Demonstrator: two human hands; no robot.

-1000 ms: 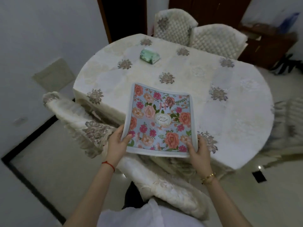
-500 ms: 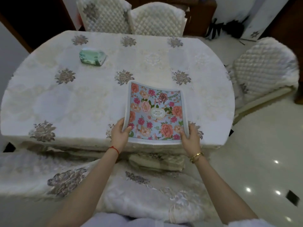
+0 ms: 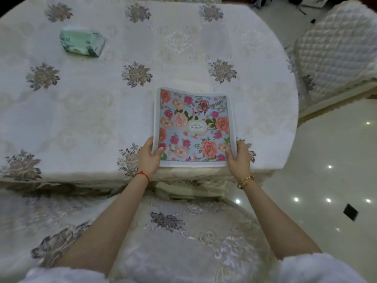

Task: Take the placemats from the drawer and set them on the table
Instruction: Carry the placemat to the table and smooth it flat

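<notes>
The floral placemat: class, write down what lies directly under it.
The floral placemat lies over the table's embroidered cream tablecloth, near its front edge. The left hand and right hand grip its near corners. Whatever cloth pattern it covers is hidden.

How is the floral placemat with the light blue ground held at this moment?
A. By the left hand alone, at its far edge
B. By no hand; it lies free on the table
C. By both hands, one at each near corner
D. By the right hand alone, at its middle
C: the left hand grips the near left corner of the floral placemat, and the right hand grips the near right corner.
</notes>
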